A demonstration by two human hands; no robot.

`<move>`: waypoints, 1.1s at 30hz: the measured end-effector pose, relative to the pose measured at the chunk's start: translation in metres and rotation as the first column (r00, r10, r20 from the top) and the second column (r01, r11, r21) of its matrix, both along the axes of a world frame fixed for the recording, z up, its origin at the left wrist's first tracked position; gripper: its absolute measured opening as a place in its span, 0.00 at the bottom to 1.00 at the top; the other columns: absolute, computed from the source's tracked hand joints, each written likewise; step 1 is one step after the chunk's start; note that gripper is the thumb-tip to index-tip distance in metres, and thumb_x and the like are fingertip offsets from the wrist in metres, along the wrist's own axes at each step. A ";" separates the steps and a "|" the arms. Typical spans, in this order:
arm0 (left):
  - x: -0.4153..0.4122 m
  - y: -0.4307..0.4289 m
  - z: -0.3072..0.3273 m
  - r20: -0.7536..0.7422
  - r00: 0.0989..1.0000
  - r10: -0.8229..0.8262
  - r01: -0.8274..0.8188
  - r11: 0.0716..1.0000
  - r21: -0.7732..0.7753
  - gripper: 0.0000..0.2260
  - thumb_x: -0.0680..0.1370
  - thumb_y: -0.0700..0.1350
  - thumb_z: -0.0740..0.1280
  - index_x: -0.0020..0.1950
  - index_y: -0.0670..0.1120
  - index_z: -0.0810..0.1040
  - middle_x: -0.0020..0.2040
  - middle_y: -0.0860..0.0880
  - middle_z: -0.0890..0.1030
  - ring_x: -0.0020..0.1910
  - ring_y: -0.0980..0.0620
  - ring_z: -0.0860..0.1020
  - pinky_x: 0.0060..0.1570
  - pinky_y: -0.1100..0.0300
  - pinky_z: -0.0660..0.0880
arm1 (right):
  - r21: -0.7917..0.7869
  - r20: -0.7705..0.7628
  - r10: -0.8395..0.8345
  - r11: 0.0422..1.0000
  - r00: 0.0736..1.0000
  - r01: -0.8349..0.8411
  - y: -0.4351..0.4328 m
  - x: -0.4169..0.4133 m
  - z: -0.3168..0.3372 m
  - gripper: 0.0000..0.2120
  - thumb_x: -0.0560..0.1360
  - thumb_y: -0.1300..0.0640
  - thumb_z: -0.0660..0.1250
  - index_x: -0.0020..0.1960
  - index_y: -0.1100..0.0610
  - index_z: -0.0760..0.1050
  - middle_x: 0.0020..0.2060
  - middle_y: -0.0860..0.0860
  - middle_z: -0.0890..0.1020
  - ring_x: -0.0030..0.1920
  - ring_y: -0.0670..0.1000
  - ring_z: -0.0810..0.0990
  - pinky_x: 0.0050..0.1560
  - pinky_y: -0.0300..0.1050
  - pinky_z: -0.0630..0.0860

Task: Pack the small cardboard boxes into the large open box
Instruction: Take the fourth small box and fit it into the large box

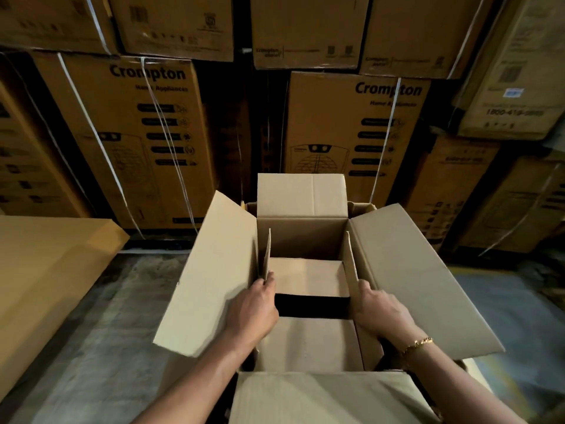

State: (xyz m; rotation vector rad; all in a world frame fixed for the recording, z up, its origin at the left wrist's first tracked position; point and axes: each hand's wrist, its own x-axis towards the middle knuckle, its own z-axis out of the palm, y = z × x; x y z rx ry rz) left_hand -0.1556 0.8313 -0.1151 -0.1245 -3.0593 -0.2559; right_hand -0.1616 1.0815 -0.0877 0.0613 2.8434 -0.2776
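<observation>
The large open box stands on the floor in front of me with all its flaps spread outward. A smaller cardboard box sits inside it. Its far and near flaps are folded inward, with a dark gap between them. Its two side flaps stand upright. My left hand grips the lower end of the left upright flap. My right hand, with a gold bracelet on the wrist, holds the right upright flap.
Tall stacks of strapped, printed cartons form a wall just behind the large box. A big flat cardboard piece lies on the left. Concrete floor shows on both sides of the box.
</observation>
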 end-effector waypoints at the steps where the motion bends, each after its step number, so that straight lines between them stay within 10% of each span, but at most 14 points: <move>1: -0.002 -0.003 0.004 0.023 1.000 0.003 -0.003 1.000 0.018 0.30 0.79 0.40 0.58 0.81 0.48 0.57 0.67 0.47 0.76 0.57 0.44 0.80 0.48 0.51 0.76 | 0.005 -0.016 0.019 1.000 1.000 -0.019 0.002 -0.003 0.006 0.14 0.79 0.57 0.60 0.64 0.56 0.65 0.51 0.55 0.82 0.53 0.60 0.82 0.44 0.50 0.74; 6: -0.015 -0.018 0.019 0.057 0.995 0.083 -0.086 0.995 0.053 0.29 0.76 0.39 0.59 0.79 0.47 0.63 0.68 0.46 0.77 0.62 0.43 0.78 0.57 0.46 0.78 | -0.003 -0.113 0.042 0.999 0.993 -0.043 0.023 -0.025 0.031 0.23 0.80 0.58 0.59 0.73 0.58 0.60 0.52 0.59 0.81 0.52 0.61 0.82 0.51 0.54 0.80; 13: 0.008 -0.001 0.006 -0.113 0.993 0.028 -0.073 0.907 -0.415 0.15 0.74 0.46 0.63 0.60 0.48 0.79 0.57 0.44 0.78 0.55 0.44 0.71 0.52 0.47 0.66 | 0.263 -0.118 0.242 0.943 0.963 -0.205 0.006 -0.024 -0.003 0.31 0.81 0.59 0.59 0.80 0.62 0.52 0.65 0.56 0.78 0.63 0.58 0.78 0.55 0.52 0.79; 19: 0.003 -0.004 0.021 -0.127 0.992 -0.019 -0.044 0.878 -0.476 0.13 0.77 0.43 0.65 0.61 0.47 0.79 0.60 0.44 0.77 0.58 0.43 0.72 0.54 0.47 0.68 | 0.729 -0.082 0.480 0.626 0.874 -0.275 -0.003 -0.035 -0.005 0.29 0.83 0.52 0.56 0.81 0.59 0.55 0.81 0.62 0.51 0.79 0.64 0.52 0.75 0.58 0.57; 24: 0.004 -0.009 0.013 -0.106 0.994 -0.013 -0.046 0.840 -0.541 0.16 0.77 0.46 0.63 0.64 0.44 0.77 0.71 0.39 0.68 0.63 0.41 0.69 0.57 0.46 0.66 | 0.679 0.152 0.551 0.545 0.821 -0.491 -0.029 -0.033 -0.032 0.15 0.81 0.52 0.60 0.66 0.50 0.78 0.62 0.51 0.81 0.65 0.54 0.77 0.65 0.50 0.69; 33: 0.020 0.007 0.001 -0.022 0.995 -0.098 0.076 0.879 -0.470 0.18 0.73 0.41 0.63 0.63 0.44 0.80 0.76 0.39 0.66 0.76 0.37 0.59 0.71 0.41 0.60 | 0.462 0.145 0.485 0.737 0.862 -0.493 -0.019 -0.031 -0.015 0.19 0.76 0.53 0.59 0.65 0.52 0.75 0.59 0.52 0.83 0.60 0.55 0.81 0.57 0.49 0.72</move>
